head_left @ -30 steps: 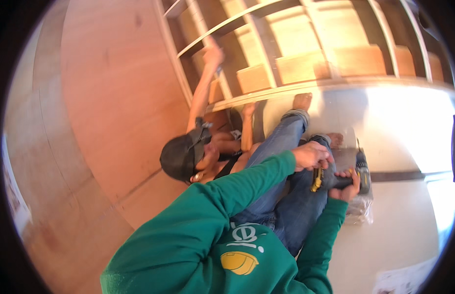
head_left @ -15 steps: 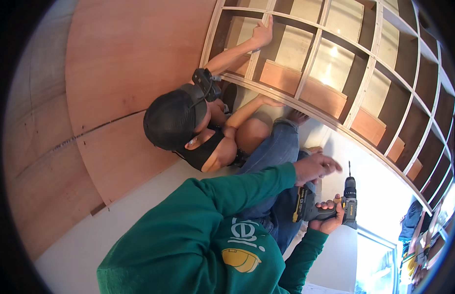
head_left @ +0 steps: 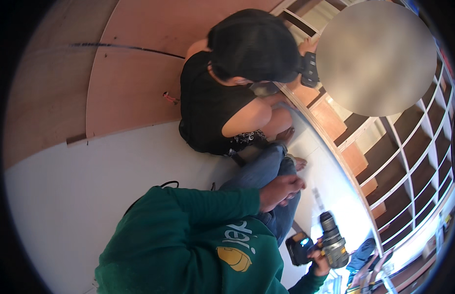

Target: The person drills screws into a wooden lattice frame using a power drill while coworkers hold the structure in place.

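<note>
My right hand (head_left: 320, 263) grips the handle of a grey and black cordless drill (head_left: 333, 241). A long bit, smeared by motion, points from its chuck toward the wooden frame, with its tip apart from it. A small light glows by the black battery pack (head_left: 299, 247). My left hand (head_left: 282, 192) hovers over my jeans (head_left: 259, 169) with its fingers curled together. Whatever those fingers might hold is too small or hidden to name. The wooden grid frame (head_left: 352, 169), made of many open compartments, stands to the right, partly covered by a round blur.
Another person (head_left: 215, 105) in a black cap and sleeveless top squats just ahead, one hand (head_left: 308, 46) at the frame. Reddish plywood panels (head_left: 139, 88) line the far left, above a pale floor (head_left: 80, 196). Assorted items lie beyond the frame at lower right.
The view has swung, and the other person now appears larger and nearer. My left hand's fingers have gone from extended to curled. The drill stays in my right hand, lower in the picture.
</note>
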### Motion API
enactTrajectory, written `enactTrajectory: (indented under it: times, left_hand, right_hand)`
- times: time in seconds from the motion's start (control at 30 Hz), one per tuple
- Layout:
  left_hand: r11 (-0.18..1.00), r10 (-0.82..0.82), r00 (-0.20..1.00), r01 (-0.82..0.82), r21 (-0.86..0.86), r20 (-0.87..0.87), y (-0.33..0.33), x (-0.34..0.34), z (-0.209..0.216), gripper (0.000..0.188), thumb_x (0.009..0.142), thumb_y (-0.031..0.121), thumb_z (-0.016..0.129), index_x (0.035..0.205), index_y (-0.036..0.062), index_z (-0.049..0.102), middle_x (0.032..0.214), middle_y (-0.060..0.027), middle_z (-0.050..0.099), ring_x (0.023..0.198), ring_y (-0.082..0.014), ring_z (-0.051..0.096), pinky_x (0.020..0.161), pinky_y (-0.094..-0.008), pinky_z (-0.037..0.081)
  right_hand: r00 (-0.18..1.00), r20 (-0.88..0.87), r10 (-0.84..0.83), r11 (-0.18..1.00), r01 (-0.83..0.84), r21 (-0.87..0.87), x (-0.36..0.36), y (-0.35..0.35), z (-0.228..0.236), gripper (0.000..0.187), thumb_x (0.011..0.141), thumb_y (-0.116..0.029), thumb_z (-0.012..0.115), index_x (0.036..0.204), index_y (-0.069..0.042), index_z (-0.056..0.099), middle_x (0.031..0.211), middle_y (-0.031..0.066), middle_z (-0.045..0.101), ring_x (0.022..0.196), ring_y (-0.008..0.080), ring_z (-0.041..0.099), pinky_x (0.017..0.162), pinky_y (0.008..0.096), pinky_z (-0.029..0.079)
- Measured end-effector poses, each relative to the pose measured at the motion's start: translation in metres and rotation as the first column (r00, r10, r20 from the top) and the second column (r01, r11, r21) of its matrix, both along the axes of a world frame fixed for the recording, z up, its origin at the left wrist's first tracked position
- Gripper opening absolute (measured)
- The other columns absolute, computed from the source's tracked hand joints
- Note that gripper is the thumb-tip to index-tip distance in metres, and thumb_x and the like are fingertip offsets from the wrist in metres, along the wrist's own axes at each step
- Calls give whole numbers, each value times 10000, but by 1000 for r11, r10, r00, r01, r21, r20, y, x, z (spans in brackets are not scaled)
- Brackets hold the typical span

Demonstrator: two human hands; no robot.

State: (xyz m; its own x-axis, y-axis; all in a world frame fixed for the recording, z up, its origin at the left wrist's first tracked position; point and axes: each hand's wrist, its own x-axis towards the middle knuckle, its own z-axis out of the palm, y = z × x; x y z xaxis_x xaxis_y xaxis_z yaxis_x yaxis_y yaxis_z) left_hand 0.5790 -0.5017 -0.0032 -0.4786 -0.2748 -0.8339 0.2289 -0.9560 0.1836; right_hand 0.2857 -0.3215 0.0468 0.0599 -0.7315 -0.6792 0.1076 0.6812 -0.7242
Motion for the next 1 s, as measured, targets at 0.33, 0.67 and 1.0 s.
enactTrajectory:
  times: [0.33,0.67,1.0]
  left_hand:
    - [902,394,856,-430,41,334,61,80,62,239,1071,411,597,1181,201,624,949,84,508,814,-35,486,652,-233,415]
    - [777,548,682,-630,8,484,111,161,77,277,1079,422,547,1016,175,658,850,90,541,718,-39,475,643,-234,440]
    - [806,509,669,-592,-25,542,152,174,54,327,1071,440,540,945,152,630,751,83,477,610,-51,395,538,-237,372]
  right_hand:
    - [382,-626,680,447,-892,-59,18,-69,51,526,785,-395,874,1199,-114,711,1100,67,731,892,216,713,764,435,596]
    - [546,-358,757,505,-837,-210,95,-152,108,428,751,-281,824,1138,-115,745,1007,78,782,859,258,758,826,360,604]
    - [362,-508,782,255,-929,-270,103,-158,130,396,764,-155,821,1116,-16,705,935,89,765,810,243,752,780,359,612]
